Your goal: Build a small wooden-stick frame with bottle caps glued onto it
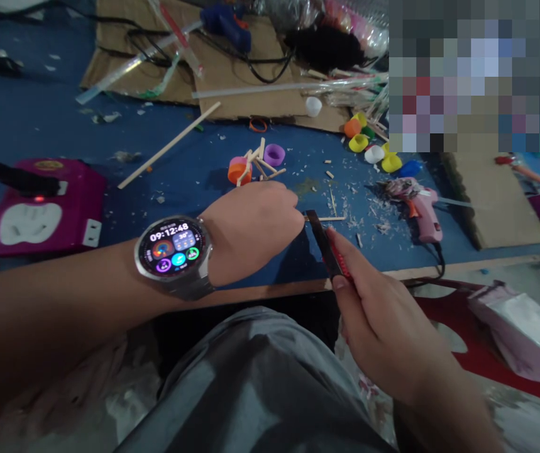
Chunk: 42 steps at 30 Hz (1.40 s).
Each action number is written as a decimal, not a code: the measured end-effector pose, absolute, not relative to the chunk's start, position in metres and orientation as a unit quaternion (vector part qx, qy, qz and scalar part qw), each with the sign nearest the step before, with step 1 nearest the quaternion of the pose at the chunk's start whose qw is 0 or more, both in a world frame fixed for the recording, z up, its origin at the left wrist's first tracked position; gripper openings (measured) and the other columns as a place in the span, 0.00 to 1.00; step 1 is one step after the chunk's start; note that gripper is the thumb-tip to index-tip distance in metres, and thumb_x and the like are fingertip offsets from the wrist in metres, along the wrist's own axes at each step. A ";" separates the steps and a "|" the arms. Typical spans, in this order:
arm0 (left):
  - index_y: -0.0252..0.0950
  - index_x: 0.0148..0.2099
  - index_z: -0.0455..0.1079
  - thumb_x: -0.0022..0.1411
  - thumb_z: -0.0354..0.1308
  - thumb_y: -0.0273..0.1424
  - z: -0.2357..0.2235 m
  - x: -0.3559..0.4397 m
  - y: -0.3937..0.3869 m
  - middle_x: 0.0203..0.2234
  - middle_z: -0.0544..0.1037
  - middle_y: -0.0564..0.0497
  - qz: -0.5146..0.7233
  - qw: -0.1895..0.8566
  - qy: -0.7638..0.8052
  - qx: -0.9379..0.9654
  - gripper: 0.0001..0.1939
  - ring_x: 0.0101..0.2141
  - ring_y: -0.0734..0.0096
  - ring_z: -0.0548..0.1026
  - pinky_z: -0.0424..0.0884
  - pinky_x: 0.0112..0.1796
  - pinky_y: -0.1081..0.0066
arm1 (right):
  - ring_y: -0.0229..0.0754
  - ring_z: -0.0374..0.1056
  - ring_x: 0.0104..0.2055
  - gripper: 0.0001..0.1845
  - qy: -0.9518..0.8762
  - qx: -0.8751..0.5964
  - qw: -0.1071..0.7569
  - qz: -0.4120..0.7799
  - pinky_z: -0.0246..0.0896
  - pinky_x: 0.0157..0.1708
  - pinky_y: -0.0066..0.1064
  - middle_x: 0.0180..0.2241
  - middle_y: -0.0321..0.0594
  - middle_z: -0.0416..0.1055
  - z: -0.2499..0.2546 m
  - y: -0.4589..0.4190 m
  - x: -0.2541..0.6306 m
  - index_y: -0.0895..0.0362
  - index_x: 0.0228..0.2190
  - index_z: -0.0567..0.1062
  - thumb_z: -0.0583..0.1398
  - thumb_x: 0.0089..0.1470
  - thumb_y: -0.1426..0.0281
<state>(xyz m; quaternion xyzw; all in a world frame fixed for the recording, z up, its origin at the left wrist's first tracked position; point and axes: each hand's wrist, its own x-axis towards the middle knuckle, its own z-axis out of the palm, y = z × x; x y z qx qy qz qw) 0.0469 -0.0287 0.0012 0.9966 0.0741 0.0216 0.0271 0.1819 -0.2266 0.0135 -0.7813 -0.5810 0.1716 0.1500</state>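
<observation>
Near the table's (194,145) front edge, the right hand's (378,308) fingers grip a dark cutter (327,246) against a thin stick (332,219); the left hand (255,229) is curled beside it, its fingers' hold hidden.

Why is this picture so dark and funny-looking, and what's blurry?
Head view: dim light, but the watch glows brightly; a dark shadow lies on the table by the left hand; the right forearm looks soft and blurry; big square blocks hide the top right corner area.
</observation>
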 end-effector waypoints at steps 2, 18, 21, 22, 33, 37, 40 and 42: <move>0.37 0.34 0.77 0.70 0.56 0.24 0.000 0.047 -0.028 0.31 0.79 0.45 0.023 0.026 0.075 0.997 0.12 0.39 0.52 0.80 0.71 0.38 0.58 | 0.62 0.80 0.63 0.33 -0.575 -0.781 0.157 0.185 0.82 0.57 0.56 0.62 0.56 0.81 0.014 -0.227 0.182 0.60 0.75 0.62 0.50 0.74 0.70; 0.36 0.35 0.78 0.69 0.56 0.22 0.002 0.047 -0.028 0.32 0.79 0.47 0.025 0.000 0.074 0.997 0.12 0.39 0.54 0.81 0.71 0.37 0.61 | 0.62 0.77 0.65 0.32 -0.551 -0.768 0.198 0.260 0.82 0.55 0.55 0.64 0.53 0.79 0.019 -0.224 0.185 0.55 0.76 0.62 0.51 0.74 0.71; 0.36 0.37 0.80 0.69 0.57 0.22 0.006 0.048 -0.027 0.32 0.79 0.48 0.006 -0.005 0.078 0.997 0.11 0.39 0.55 0.81 0.72 0.38 0.62 | 0.61 0.79 0.63 0.34 -0.558 -0.766 0.191 0.257 0.80 0.57 0.55 0.65 0.56 0.78 0.019 -0.220 0.183 0.59 0.76 0.61 0.51 0.72 0.72; 0.36 0.38 0.80 0.69 0.57 0.22 0.007 0.048 -0.027 0.33 0.79 0.48 -0.006 -0.008 0.080 0.997 0.11 0.40 0.56 0.81 0.72 0.38 0.62 | 0.61 0.80 0.62 0.35 -0.562 -0.764 0.189 0.253 0.80 0.58 0.55 0.65 0.57 0.78 0.019 -0.218 0.182 0.61 0.76 0.61 0.51 0.71 0.73; 0.35 0.42 0.80 0.69 0.55 0.23 0.009 0.049 -0.027 0.37 0.81 0.46 -0.041 -0.017 0.081 0.996 0.11 0.44 0.55 0.81 0.76 0.45 0.61 | 0.61 0.84 0.37 0.39 -0.628 -0.757 0.096 0.153 0.82 0.32 0.50 0.54 0.67 0.82 0.022 -0.225 0.171 0.72 0.76 0.59 0.50 0.68 0.73; 0.35 0.43 0.79 0.72 0.52 0.22 0.014 0.049 -0.029 0.38 0.81 0.46 -0.050 -0.015 0.082 0.995 0.14 0.45 0.55 0.81 0.76 0.47 0.61 | 0.60 0.84 0.36 0.39 -0.628 -0.759 0.087 0.145 0.82 0.33 0.50 0.52 0.65 0.83 0.022 -0.218 0.171 0.73 0.75 0.59 0.50 0.67 0.74; 0.35 0.44 0.80 0.71 0.53 0.20 0.014 0.048 -0.028 0.39 0.81 0.46 -0.058 -0.008 0.092 0.994 0.13 0.45 0.55 0.80 0.76 0.46 0.62 | 0.62 0.84 0.41 0.38 -0.620 -0.764 0.094 0.154 0.82 0.36 0.52 0.52 0.63 0.83 0.019 -0.213 0.174 0.71 0.76 0.59 0.50 0.68 0.74; 0.35 0.43 0.80 0.70 0.56 0.21 0.011 0.048 -0.027 0.38 0.81 0.46 -0.047 -0.008 0.087 0.995 0.11 0.44 0.55 0.80 0.76 0.45 0.62 | 0.62 0.85 0.43 0.38 -0.620 -0.761 0.098 0.163 0.82 0.38 0.52 0.51 0.61 0.84 0.017 -0.215 0.177 0.70 0.76 0.59 0.50 0.68 0.74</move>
